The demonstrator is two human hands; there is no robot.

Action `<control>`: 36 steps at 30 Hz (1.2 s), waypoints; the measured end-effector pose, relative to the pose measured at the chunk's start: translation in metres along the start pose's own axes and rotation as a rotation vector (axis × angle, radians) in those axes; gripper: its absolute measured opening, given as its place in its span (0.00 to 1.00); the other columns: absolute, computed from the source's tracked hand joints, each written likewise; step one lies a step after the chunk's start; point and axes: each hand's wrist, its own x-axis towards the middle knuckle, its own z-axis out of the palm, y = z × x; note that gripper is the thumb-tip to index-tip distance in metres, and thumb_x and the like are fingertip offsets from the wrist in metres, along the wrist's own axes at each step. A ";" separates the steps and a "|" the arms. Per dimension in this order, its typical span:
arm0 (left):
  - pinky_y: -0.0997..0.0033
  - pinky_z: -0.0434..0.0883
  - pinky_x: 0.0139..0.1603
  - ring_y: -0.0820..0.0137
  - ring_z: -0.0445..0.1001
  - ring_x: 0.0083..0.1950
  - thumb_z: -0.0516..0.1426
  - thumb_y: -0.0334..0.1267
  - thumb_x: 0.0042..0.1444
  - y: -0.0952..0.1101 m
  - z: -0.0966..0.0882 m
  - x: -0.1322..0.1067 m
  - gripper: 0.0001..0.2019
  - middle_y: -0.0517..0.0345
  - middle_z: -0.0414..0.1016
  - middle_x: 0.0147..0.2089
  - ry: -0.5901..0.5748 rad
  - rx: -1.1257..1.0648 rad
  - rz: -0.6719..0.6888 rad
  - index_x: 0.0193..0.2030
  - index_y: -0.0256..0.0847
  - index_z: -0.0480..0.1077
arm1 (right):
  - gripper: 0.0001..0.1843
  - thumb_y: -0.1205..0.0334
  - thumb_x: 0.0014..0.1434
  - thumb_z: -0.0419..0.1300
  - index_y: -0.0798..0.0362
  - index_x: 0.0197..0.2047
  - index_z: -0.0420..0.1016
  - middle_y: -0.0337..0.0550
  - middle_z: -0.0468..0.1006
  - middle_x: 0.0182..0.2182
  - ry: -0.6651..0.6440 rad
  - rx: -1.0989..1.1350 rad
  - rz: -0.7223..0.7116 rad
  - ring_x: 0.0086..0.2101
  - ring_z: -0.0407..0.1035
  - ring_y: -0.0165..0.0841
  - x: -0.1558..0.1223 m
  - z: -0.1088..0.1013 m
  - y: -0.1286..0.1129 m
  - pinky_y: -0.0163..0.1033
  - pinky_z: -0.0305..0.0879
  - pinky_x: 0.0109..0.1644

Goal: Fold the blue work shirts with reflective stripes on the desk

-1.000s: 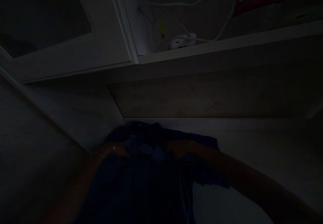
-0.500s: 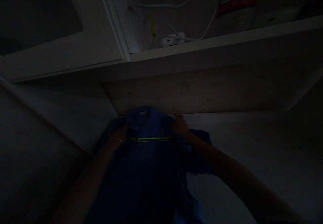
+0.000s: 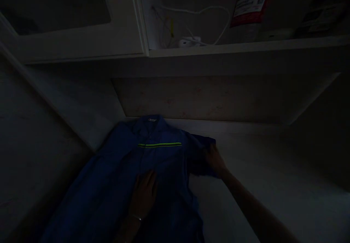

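A blue work jacket (image 3: 164, 162) lies spread out, front up, with its collar at the far side and a yellow-green stripe (image 3: 160, 145) across the chest. My left hand (image 3: 144, 192), a bangle at its wrist, rests flat on the jacket's front below the stripe, fingers stretched out. On the right, my right hand (image 3: 215, 161) is at the outer part of the jacket's sleeve (image 3: 195, 144). Motion blur and darkness smear its fingers, so its grip is unclear. Darker blue cloth shows around that sleeve.
The pale surface (image 3: 254, 162) under the jacket meets a back panel with a faint flower pattern (image 3: 197, 99). Overhead runs a shelf (image 3: 235, 49) holding a white cable, a white power strip (image 3: 189, 42) and a red-and-white package (image 3: 250, 7). A cabinet door (image 3: 123, 35) is at upper left.
My left hand has left the jacket's shoulder area and come down onto its front. My right hand has moved from the other shoulder outward along the sleeve. The jacket's left-side sleeve now lies more exposed.
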 end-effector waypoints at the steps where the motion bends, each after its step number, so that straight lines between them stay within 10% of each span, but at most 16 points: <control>1: 0.38 0.57 0.68 0.57 0.64 0.67 0.46 0.43 0.66 0.001 0.000 -0.001 0.21 0.49 0.67 0.66 0.010 -0.010 0.000 0.61 0.45 0.67 | 0.26 0.57 0.67 0.41 0.58 0.64 0.61 0.59 0.66 0.60 0.052 0.022 0.042 0.60 0.62 0.44 -0.005 -0.007 0.009 0.50 0.63 0.60; 11: 0.42 0.55 0.68 0.60 0.66 0.65 0.46 0.44 0.66 0.004 -0.007 0.002 0.19 0.51 0.70 0.63 0.047 -0.058 -0.043 0.59 0.46 0.69 | 0.22 0.57 0.65 0.46 0.51 0.54 0.74 0.51 0.74 0.55 0.058 0.069 -0.161 0.53 0.69 0.42 -0.135 0.015 0.054 0.49 0.66 0.59; 36: 0.46 0.57 0.68 0.61 0.68 0.63 0.49 0.45 0.64 -0.003 -0.003 0.004 0.18 0.51 0.71 0.62 0.051 -0.048 -0.035 0.57 0.46 0.70 | 0.20 0.58 0.64 0.47 0.51 0.53 0.75 0.49 0.76 0.53 0.057 0.030 -0.157 0.51 0.70 0.42 -0.128 0.012 0.052 0.50 0.65 0.56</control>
